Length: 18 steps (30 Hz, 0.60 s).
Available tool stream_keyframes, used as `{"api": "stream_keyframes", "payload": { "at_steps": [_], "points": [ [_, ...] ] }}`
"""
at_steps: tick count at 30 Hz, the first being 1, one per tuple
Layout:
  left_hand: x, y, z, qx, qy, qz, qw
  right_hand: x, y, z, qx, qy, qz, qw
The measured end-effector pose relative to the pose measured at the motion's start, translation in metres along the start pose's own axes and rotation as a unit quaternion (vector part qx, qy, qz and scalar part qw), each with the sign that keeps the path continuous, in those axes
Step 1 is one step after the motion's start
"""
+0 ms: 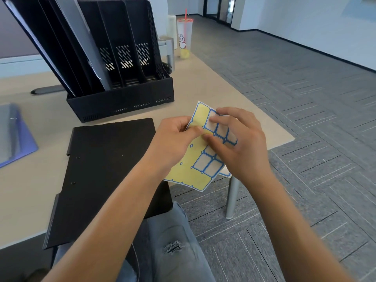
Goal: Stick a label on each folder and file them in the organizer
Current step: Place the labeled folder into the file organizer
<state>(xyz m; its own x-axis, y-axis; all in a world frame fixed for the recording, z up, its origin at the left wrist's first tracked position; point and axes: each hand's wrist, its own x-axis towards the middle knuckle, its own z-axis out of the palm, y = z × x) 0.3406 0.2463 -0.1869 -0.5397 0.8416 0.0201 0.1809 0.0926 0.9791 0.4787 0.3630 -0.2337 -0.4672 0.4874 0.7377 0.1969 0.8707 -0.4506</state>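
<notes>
A yellow label sheet (pixel 190 169) with blue-bordered labels is held above the table's right front edge. My left hand (pixel 171 139) pinches its left edge between thumb and fingers. My right hand (pixel 242 139) lies over the sheet's right side, its fingertips and thumb pinching at a label near the middle. A black folder (pixel 105 169) lies flat on the table to the left of my hands. The black organizer (pixel 122 98) stands behind it; several dark folders and a grey one lean in its left slots, and its right slots hold nothing.
A purple-edged pad (pixel 16 137) lies at the left edge of the beige table (pixel 30 192). A plastic cup with a red straw (pixel 184 37) stands at the far corner beside a metal clamp (pixel 169 51). Grey carpet floor lies to the right.
</notes>
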Motion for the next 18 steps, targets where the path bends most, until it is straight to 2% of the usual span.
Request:
{"api": "stream_keyframes", "payload": {
  "at_steps": [7, 11, 18],
  "points": [
    [0.0031, -0.0072, -0.003, 0.06, -0.009, 0.033, 0.998, 0.0011, -0.0025, 0.0021, 0.002, -0.004, -0.009, 1.0],
    [0.0019, -0.0056, -0.0054, 0.134, -0.015, 0.072, 0.988, -0.0002, -0.0018, 0.0036, -0.01, 0.002, -0.017, 1.0],
    [0.0028, -0.0056, -0.0007, 0.191, 0.009, 0.105, 0.976, -0.0033, -0.0019, 0.0042, -0.036, 0.025, -0.027, 0.999]
  ]
}}
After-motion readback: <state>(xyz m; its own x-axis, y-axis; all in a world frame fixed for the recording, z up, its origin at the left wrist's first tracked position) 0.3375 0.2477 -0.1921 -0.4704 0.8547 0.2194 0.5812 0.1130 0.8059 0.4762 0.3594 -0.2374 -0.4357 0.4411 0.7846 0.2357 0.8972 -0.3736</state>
